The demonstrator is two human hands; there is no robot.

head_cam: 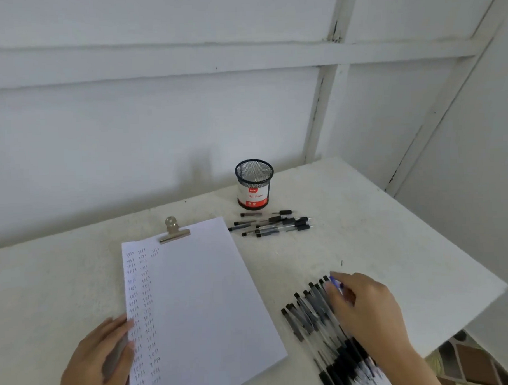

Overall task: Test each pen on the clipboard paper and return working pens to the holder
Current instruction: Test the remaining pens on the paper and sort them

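**Black caps, clear barrels: pens beside the sheet**

Heaped just right of the clipboard paper (205, 296), a fan of slim plastic pens (310, 315), blurred at the near end. Over that heap, right hand (368, 312), fingers curled down onto the barrels, something blue at the tips; cannot tell whether gripping or only touching. On the paper's left edge, left hand (100, 362), flat, fingers straight, pressing beside columns of small ink marks. At the paper's top, a brass-toned bulldog clip (173, 232). Beyond its top right corner, a smaller scatter of pens (273, 225), then a round black mesh holder (254, 183), red-and-white label, upright. Beneath all, rough white table (394, 230).
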